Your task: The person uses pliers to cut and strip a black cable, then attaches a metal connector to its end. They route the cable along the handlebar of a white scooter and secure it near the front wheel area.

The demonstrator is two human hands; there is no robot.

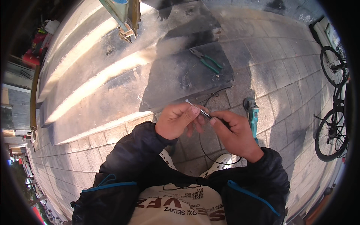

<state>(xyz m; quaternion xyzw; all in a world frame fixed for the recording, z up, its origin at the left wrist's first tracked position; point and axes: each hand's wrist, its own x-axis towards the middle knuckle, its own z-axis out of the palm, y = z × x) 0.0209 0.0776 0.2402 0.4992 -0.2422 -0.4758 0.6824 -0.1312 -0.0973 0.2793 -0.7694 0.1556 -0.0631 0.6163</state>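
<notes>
In front of my body both hands hold a thin black cable (204, 149). My left hand (177, 119) pinches its silver metal end piece (203, 111) between thumb and fingers, and a thin end with a small pale tip (187, 101) sticks out past the thumb. Close beside it, my right hand (235, 132) is closed round the black part just behind the metal. The cable's slack loops down below the hands, over a white clog (216, 167), and another stretch runs out beyond them to the paving.
Green-handled pliers (206, 61) lie on the lowest dark step (180, 80) ahead. A teal power tool (252, 114) lies on the paving just right of my right hand. A bicycle (333, 131) stands at far right. A metal post (125, 18) rises from the steps.
</notes>
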